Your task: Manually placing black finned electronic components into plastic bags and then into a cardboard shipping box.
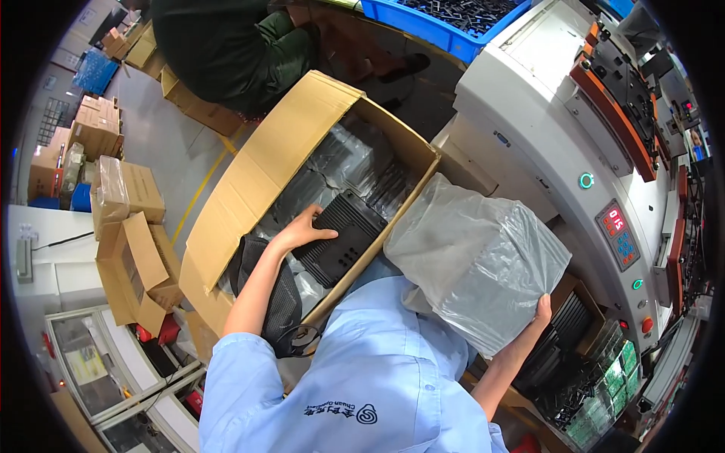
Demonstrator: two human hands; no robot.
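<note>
My left hand point(302, 231) reaches into a large open cardboard box point(283, 151). Its thumb lies across a black finned housing point(341, 240) and its fingers curl at the far edge, gripping it. Clear plastic bags point(332, 162) and more dark parts lie around the housing in the box. Beside the box, at the right, is a bulky block in a translucent plastic bag point(479, 264). My right hand point(542, 308) holds its lower right edge, with most of the fingers hidden behind it. What is inside the bag shows only as a grey, squared shape.
A white machine point(559, 136) with lit buttons and a red-digit display stands at the right. Below it are a carton of black finned parts point(566, 332) and green boards point(604, 385). A blue bin point(445, 26) is at the top; a person point(219, 53) bends beyond the box. Cartons point(136, 264) stand left.
</note>
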